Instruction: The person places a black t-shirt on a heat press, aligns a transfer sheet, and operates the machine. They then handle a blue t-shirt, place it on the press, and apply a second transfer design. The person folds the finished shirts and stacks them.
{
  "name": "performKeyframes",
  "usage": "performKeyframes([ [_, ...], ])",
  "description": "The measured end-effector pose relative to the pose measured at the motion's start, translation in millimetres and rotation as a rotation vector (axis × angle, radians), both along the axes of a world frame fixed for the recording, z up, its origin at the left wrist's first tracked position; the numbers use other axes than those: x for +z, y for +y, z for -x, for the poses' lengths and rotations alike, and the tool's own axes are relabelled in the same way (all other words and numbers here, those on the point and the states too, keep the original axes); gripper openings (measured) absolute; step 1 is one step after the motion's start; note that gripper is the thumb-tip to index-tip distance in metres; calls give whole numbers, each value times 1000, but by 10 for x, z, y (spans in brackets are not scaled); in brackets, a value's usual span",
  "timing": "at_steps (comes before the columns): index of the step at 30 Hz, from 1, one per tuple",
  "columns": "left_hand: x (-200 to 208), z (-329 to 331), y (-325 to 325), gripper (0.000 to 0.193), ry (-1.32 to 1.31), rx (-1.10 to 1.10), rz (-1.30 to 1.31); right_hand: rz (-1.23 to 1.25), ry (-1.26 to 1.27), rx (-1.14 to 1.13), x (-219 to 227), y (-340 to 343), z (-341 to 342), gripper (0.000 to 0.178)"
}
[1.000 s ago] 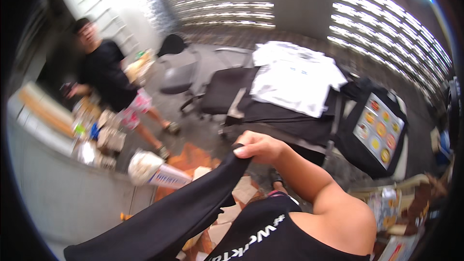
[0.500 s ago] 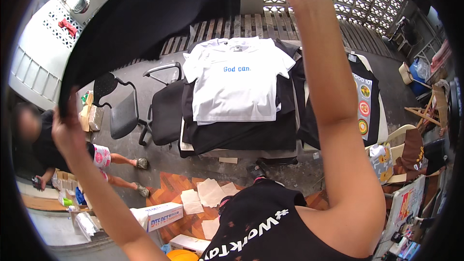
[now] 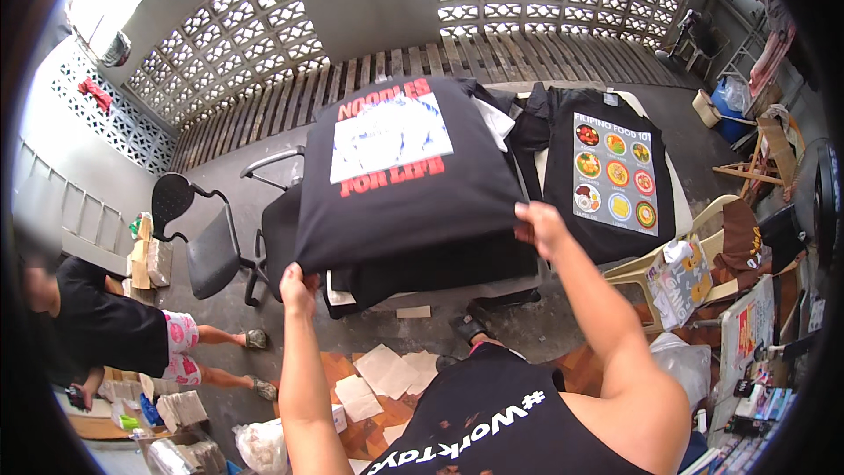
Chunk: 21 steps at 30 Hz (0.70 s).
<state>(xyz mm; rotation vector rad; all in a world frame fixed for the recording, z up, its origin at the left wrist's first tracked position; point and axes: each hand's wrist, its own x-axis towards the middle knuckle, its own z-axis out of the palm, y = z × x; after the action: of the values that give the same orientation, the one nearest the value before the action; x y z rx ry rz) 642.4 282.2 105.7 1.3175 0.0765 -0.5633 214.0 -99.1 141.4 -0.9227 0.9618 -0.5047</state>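
Note:
A black T-shirt [image 3: 396, 220] with a red-lettered, blue-and-white print is spread between my two hands, over the pile of shirts in the middle. My left hand [image 3: 299, 288] pinches its near left corner, and my right hand [image 3: 540, 229] grips the near right corner. Part of a white T-shirt [image 3: 495, 123] peeks out at its right edge; the rest is hidden underneath. Below the held hem more folded black cloth [image 3: 440, 277] shows. To the right lies another black T-shirt [image 3: 611, 167], flat, with a grey panel of round food pictures.
Two dark office chairs [image 3: 214, 255] stand left of the pile. A person [image 3: 105, 317] in a black top and patterned shorts is at far left. Brown paper sheets [image 3: 385, 371] lie on the floor near my feet. A cream plastic chair [image 3: 646, 286] stands at right.
The black T-shirt, raised high at upper left before, has come down over the white shirt. Both my hands have lowered to its near corners, and its print now shows.

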Motion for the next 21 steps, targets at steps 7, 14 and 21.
performKeyframes([
  [7,-1059,504,611,23,61,67,-385,-12,286,-102,-1219,888,317,15],
  [14,-1587,944,1464,32,-394,-108,-806,-33,565,107,-1092,1078,668,29],
  [21,-2279,3228,3238,25,303,-278,-926,957,686,231,-950,1079,363,18],
])
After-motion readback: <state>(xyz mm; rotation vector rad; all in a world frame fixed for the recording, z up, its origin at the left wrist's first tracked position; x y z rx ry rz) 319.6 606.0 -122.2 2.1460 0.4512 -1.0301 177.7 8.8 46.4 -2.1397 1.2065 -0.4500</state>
